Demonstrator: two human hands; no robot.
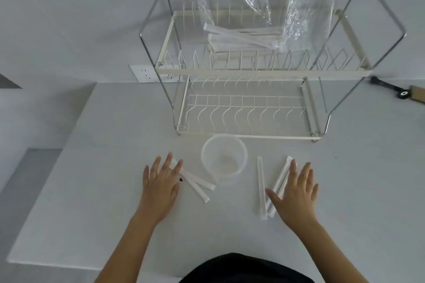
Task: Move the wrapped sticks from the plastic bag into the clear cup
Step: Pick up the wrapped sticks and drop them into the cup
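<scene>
Under the splayed fingers of left hand (158, 181) and right hand (295, 188), wrapped sticks (261, 186) partly hidden, ungripped.

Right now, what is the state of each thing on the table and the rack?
cup: upright, empty
bag: open, on rack top shelf, sticks inside
left sticks: flat on table, partly under left hand
right sticks: flat on table, beside right hand
hands: open, flat

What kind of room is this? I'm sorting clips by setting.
Probably a kitchen counter or a mock-up of one: a two-tier dish rack stands on a white countertop against a plain wall with a power socket.
</scene>
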